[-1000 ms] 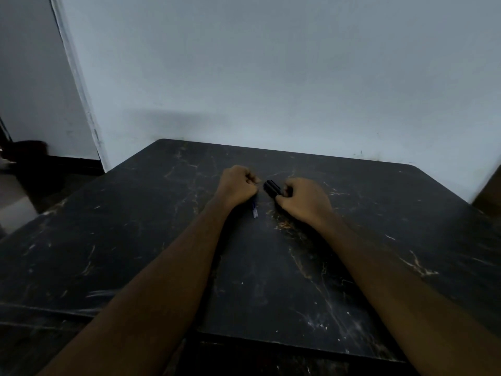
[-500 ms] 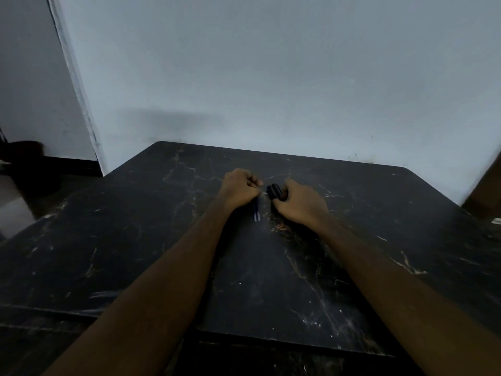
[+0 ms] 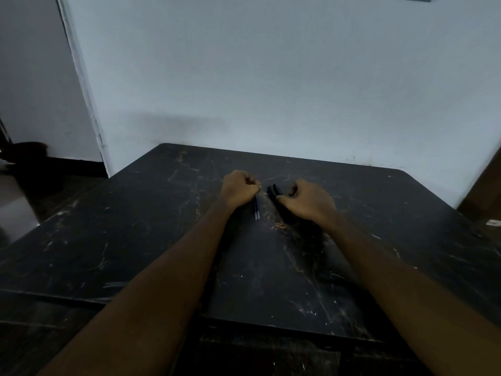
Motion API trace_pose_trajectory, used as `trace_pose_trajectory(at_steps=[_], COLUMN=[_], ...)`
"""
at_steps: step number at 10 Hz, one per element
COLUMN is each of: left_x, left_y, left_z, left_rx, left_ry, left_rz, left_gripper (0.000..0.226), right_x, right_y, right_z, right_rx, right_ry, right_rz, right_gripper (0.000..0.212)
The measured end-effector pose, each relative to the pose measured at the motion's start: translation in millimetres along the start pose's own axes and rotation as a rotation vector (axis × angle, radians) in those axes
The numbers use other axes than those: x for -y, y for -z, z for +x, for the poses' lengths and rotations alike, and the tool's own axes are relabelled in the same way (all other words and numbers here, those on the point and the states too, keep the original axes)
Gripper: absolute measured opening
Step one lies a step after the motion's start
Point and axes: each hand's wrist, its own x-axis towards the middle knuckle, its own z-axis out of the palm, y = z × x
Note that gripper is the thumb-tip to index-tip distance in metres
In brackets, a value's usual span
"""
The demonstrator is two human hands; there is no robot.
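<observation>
No text, label, brand or number can be read on the blue sticks (image 3: 256, 210), black pieces (image 3: 273, 190), table (image 3: 135, 240) or wall (image 3: 271, 77).

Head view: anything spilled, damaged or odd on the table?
Nothing spilled. The table shows pale streaks and an orange scuff near the right hand, possibly marbling, not damage. The left hand grips thin blue sticks; the right holds dark tubes.

- Left hand (image 3: 240, 189) — a tight fist, back turned up, gripping thin blue pens (image 3: 256, 210).
- Right hand (image 3: 309, 203) — fingers curled, thumb holding dark tubes (image 3: 273, 190).
- Both forearms bare, stretched forward, converging; hands just apart.
</observation>
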Motion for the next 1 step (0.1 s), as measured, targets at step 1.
trace_pose_trajectory(at_steps=[1], left_x=[-5.7], left_y=[-0.4], left_z=[-5.2], left_rx=[-0.011], left_ry=[-0.025], left_rz=[-0.004], left_gripper=[0.013], right_x=[-1.5], right_y=[2.2], right_z=[-1.0], right_rx=[-0.099], right_ry=[0.028], right_rz=[0.055], right_gripper=[0.032])
